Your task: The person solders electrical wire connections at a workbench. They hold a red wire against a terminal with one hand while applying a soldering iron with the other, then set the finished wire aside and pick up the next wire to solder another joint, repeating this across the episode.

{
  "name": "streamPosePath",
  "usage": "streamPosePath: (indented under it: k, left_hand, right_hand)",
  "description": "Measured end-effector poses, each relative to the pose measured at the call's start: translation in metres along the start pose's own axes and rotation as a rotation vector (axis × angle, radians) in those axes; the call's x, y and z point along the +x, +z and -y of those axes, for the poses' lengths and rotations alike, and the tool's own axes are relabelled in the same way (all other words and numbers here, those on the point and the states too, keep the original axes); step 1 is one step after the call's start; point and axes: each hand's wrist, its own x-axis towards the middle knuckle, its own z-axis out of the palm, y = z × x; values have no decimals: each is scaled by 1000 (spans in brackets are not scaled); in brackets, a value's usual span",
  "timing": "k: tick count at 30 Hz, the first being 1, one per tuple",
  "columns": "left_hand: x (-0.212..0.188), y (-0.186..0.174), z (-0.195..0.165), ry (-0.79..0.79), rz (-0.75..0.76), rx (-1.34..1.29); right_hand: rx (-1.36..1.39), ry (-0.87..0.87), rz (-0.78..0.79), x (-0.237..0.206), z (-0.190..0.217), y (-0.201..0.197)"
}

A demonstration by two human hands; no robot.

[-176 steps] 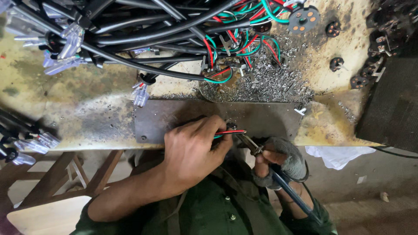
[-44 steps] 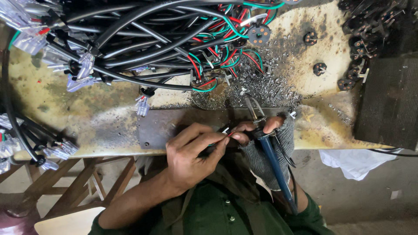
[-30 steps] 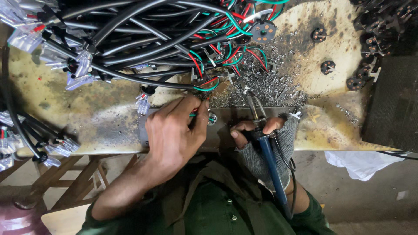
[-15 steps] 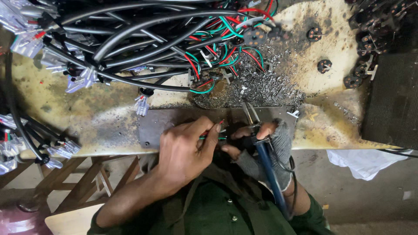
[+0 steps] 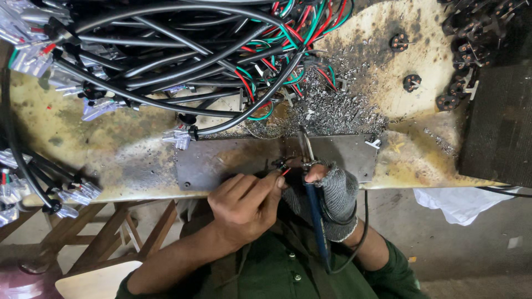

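While the gloved right hand (image 5: pixel 332 191) grips the blue-handled soldering iron (image 5: pixel 313 205), tip pointing away up the table (image 5: pixel 111 160), left hand (image 5: pixel 244 202) fingers pinch the thin red wire (image 5: pixel 284 171), barely shifted since half a second ago.

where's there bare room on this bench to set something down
Free: the stained benchtop left of the metal plate, below the black cables; and the pale patch at right, between the metal shavings and the dark mat. Crowded: the cable pile, and the plate's middle, where the left hand and right hand work.
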Motion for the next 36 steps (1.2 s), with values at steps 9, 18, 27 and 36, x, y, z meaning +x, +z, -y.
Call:
streamPosePath:
  k: [9,18,27,36]
  left_hand:
    - [21,-26,0,-432,417,-327]
    - [34,-35,14,-232,551,-239]
    - [36,-32,11,-126,476,-37]
    - [37,-33,9,-196,426,-84]
  right_hand:
    - [-827,-681,182,11,49,17]
    - [-322,96,80,13,54,9]
    - [-267,8,187,13,33,-1]
    - [-299,15,342,17,47,5]
